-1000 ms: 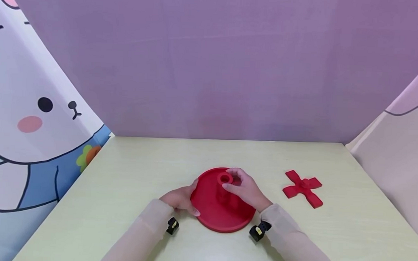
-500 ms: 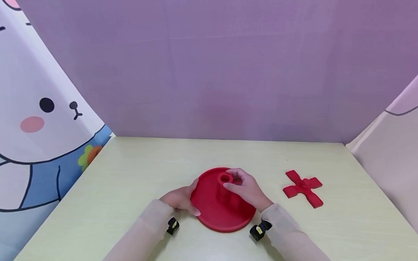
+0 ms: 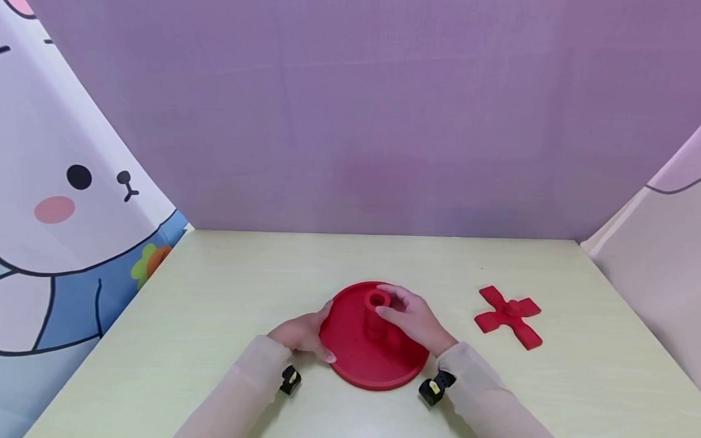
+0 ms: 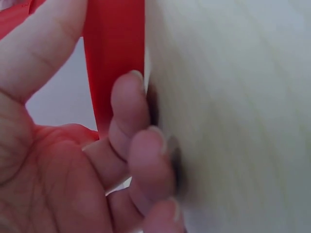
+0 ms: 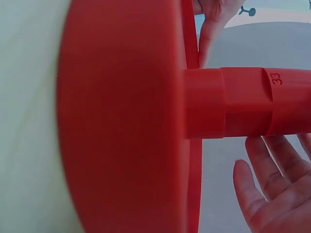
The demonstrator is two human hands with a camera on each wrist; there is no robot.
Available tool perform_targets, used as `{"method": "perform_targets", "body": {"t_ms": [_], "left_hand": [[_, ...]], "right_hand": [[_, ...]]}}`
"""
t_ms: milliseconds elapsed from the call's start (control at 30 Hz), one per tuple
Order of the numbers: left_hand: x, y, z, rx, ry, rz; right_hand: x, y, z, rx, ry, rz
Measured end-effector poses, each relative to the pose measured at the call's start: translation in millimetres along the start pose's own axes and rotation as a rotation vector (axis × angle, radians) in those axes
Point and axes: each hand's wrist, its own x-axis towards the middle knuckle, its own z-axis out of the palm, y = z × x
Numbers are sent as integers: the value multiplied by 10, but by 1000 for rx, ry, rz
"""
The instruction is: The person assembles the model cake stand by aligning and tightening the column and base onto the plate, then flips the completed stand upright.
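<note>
A round red base with a raised rim lies flat on the table. From its middle a hollow red post stands upright; the right wrist view shows it with flat facets and a raised "33". My left hand grips the base's left rim, and in the left wrist view its fingers curl close to the tabletop. My right hand holds the post near its top, thumb on the near side and fingers behind. Part of those fingers is hidden by the post.
A red four-armed cross piece with a small central knob lies on the table to the right of the base. A purple cloth wall rises behind the pale wooden table. A cartoon-printed panel borders the left side.
</note>
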Motion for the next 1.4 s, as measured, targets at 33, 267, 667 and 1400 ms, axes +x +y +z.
{"method": "perform_targets", "body": {"t_ms": [33, 267, 667, 1400], "left_hand": [[-1, 3, -3, -1, -2, 0], [-11, 28, -10, 5, -5, -11], [-21, 52, -12, 19, -4, -15], [11, 25, -10, 5, -21, -32]], "right_hand": [[1, -3, -1, -2, 6, 2], [23, -13, 1, -16, 20, 32], [39, -31, 20, -78, 28, 44], [56, -5, 48, -28, 40, 63]]}}
